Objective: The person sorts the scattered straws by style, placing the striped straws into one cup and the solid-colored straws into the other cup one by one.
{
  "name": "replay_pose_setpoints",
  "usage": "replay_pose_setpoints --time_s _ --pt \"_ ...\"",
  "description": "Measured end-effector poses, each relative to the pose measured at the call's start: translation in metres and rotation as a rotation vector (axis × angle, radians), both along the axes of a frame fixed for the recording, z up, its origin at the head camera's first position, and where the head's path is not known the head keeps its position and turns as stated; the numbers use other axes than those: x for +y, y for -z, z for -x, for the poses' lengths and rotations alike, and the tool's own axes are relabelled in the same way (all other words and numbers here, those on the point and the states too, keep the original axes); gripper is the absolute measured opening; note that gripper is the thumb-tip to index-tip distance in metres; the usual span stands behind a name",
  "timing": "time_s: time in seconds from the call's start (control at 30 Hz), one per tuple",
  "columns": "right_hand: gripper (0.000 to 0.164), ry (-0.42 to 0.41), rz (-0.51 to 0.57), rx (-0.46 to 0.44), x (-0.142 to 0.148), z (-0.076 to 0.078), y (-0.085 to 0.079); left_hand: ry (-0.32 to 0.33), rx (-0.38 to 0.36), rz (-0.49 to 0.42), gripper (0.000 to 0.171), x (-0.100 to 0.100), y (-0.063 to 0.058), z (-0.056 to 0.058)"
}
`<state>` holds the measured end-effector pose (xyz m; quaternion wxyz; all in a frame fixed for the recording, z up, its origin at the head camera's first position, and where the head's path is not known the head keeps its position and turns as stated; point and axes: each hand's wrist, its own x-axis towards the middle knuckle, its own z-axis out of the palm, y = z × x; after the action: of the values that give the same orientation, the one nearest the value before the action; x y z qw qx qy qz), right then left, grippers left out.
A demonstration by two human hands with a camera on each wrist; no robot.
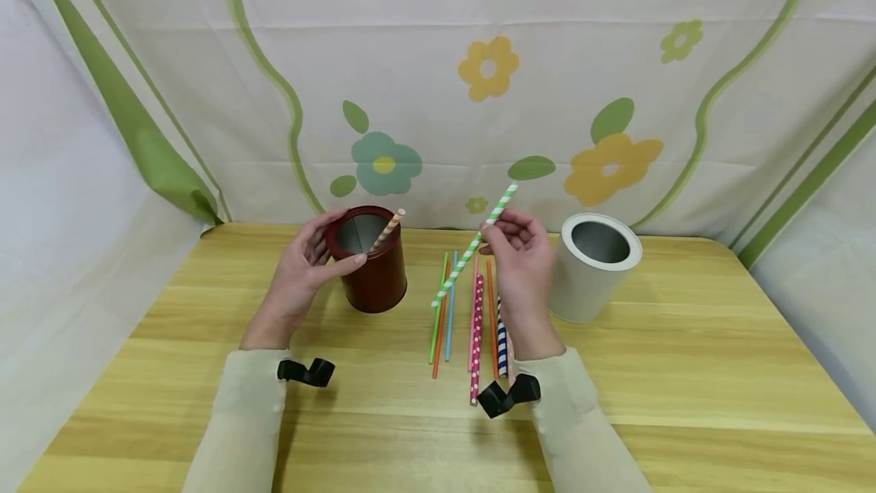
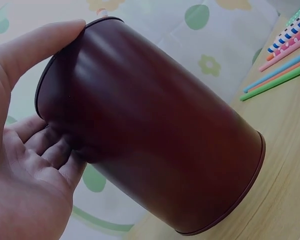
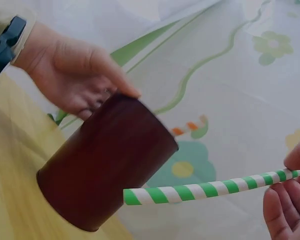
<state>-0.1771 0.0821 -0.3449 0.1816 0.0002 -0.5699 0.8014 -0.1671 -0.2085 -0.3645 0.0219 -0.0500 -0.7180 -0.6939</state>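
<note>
My left hand (image 1: 299,274) grips the dark red can (image 1: 376,280) near its rim, thumb on the near side and fingers round the far left side. The can stands upright on the table, and an orange-and-white striped paper straw (image 1: 388,230) leans in it, its top poking above the rim. Between thumb and fingers, my right hand (image 1: 523,265) pinches a green-and-white striped paper straw (image 3: 205,190). This straw slants in the air, its lower end over the loose straws and apart from the can in the head view.
Several loose straws lie on the wooden table (image 1: 369,417), among them a pink dotted straw (image 1: 477,341), a light blue straw (image 1: 450,318) and a blue-and-white striped straw (image 1: 503,348). A white can (image 1: 582,280) stands right of my right hand. Behind the table hangs a flowered curtain (image 1: 424,74).
</note>
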Motion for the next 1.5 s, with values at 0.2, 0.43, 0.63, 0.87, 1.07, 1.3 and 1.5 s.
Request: replay_pose_setpoints --time_s 0.2,0.43,0.63,0.87,1.07,1.3,1.5 --pt "0.024 0.044 0.085 0.075 -0.001 -0.003 -0.009 0.017 0.012 0.005 0.075 0.001 0.0 0.001" --pt "0.022 0.052 0.13 0.141 0.0 -0.007 -0.019 0.016 0.003 -0.001 0.078 0.001 0.001 0.0" --pt "0.022 0.044 0.168 0.189 -0.002 -0.01 -0.027 0.022 0.0 -0.017 0.08 0.004 0.003 0.002" --pt "0.023 0.006 0.147 0.23 -0.01 -0.01 -0.041 0.022 0.012 -0.034 0.081 0.009 0.004 0.007" --pt "0.026 -0.069 0.05 0.229 -0.023 -0.004 -0.039 0.017 0.004 -0.035 0.082 0.011 0.006 0.007" --pt "0.018 -0.092 -0.232 0.163 -0.035 0.005 -0.033 0.016 0.002 -0.043 0.084 0.012 0.007 0.005" --pt "0.017 -0.132 -0.355 0.089 -0.046 0.014 -0.032 0.011 0.014 -0.054 0.084 0.012 0.006 0.005"
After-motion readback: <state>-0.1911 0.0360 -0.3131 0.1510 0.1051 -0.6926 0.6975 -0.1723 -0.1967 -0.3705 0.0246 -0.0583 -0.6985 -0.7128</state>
